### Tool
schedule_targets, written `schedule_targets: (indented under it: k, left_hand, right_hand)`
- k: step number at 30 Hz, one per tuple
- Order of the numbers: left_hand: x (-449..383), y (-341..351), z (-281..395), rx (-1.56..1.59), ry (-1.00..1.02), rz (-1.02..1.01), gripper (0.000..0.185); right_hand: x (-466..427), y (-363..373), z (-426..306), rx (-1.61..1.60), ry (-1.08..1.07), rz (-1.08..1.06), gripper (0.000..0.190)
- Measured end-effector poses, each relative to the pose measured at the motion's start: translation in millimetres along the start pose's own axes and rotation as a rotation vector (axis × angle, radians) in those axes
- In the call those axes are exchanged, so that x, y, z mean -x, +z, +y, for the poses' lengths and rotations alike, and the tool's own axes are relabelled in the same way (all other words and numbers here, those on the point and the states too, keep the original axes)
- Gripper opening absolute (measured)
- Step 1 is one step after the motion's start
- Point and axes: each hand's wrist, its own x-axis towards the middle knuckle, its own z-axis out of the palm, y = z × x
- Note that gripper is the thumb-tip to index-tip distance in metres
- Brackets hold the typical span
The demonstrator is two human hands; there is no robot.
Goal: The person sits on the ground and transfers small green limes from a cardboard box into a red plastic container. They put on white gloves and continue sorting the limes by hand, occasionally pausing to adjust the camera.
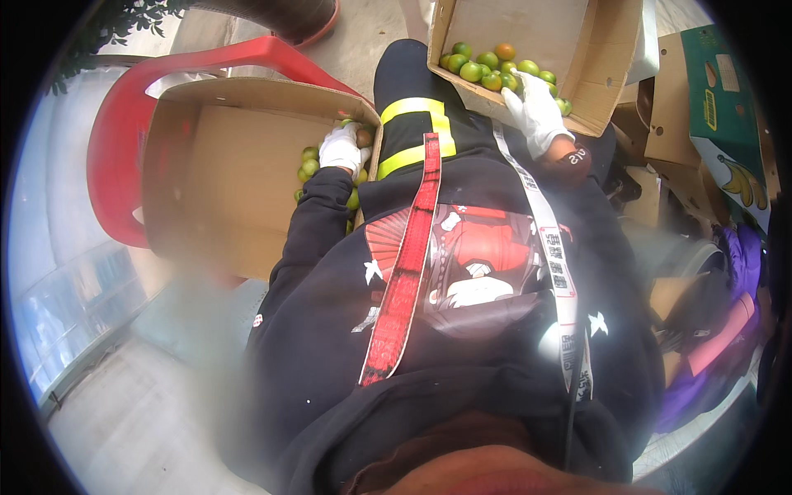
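Both hands wear white gloves. In the cardboard box on the left [241, 136], my left hand [344, 148] rests over small green tomatoes [309, 166] gathered along its right wall; a reddish-brown one [364, 137] shows at the fingers. Whether the hand grips it I cannot tell. At the upper right, a second cardboard box [609, 74] holds green tomatoes [471, 72] at its near side, with an orange one [505, 51] among them. My right hand [537, 114] reaches over that box's near edge, fingers spread against the tomatoes, its palm hidden.
A red plastic chair [114, 148] stands under and around the left box. A green banana carton [721, 105] is at the far right, above a purple cloth or bag [745, 260]. A large pot [291, 18] stands at the top. Red and white straps hang over my clothing.
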Motion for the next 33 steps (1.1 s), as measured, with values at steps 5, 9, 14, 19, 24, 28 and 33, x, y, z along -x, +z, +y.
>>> schedule_targets:
  k: [5,9,14,19,24,28,33]
  left_hand:
    - [14,-15,18,0.736,-0.163,0.653,0.065]
    - [9,-63,52,0.965,0.147,0.645,0.063]
    - [24,-88,140,0.883,0.57,0.392,0.077]
    - [25,-86,117,1.039,0.375,0.475,0.062]
    - [0,-73,11,0.929,-0.072,0.702,0.033]
    - [9,-52,-29,0.573,-0.034,0.376,0.035]
    - [7,-16,-3,0.023,0.165,0.067,0.041]
  right_hand:
    - [2,0,0,-0.091,0.027,-0.008,0.046]
    - [-11,-21,-53,-0.328,-0.082,-0.094,0.049]
    - [-21,-51,-133,-0.787,-0.027,-0.45,0.063]
    - [-31,-54,-77,-0.401,-0.092,-0.173,0.053]
    - [-41,-45,71,0.148,0.213,-0.004,0.05]
    - [-35,-42,86,0.309,0.314,-0.057,0.046]
    - [-35,-35,96,0.445,0.371,-0.151,0.041]
